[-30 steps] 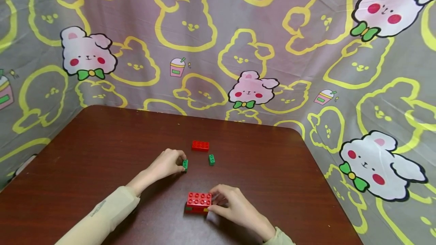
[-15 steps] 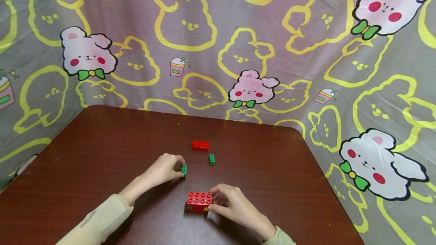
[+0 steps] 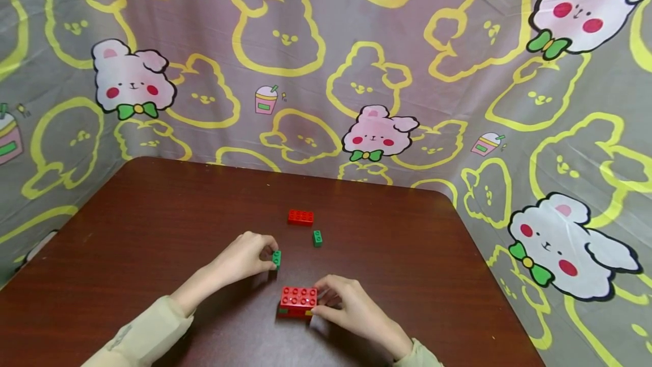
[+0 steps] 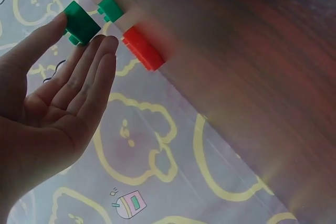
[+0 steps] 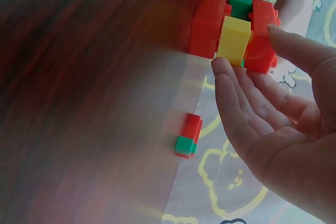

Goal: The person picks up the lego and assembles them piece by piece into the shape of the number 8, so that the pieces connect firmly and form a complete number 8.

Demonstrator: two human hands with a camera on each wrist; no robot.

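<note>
My left hand [image 3: 244, 256] pinches a small green toy brick [image 3: 277, 259] between thumb and fingertips, low over the table. In the left wrist view that green brick [image 4: 81, 22] shows its smooth underside edge-on, with studs toward the fingers. At the right, my right hand [image 3: 354, 310] grips the end of a brick stack [image 3: 298, 297], thumb on the upper red brick [image 5: 262, 32] and fingertips by the yellow brick [image 5: 233, 38]. Between its two red layers the stack also has a green brick [image 5: 240, 6]. The studded red top faces up.
Farther back on the brown table [image 3: 407, 265] lie a loose red brick [image 3: 301, 217] and a second small green brick [image 3: 318, 238]. A patterned cloth [image 3: 204, 101] hangs behind the table's far edge and along its sides.
My left hand has drawn the green brick toward me, closer to the stack. The right hand and the stack stay in place.
</note>
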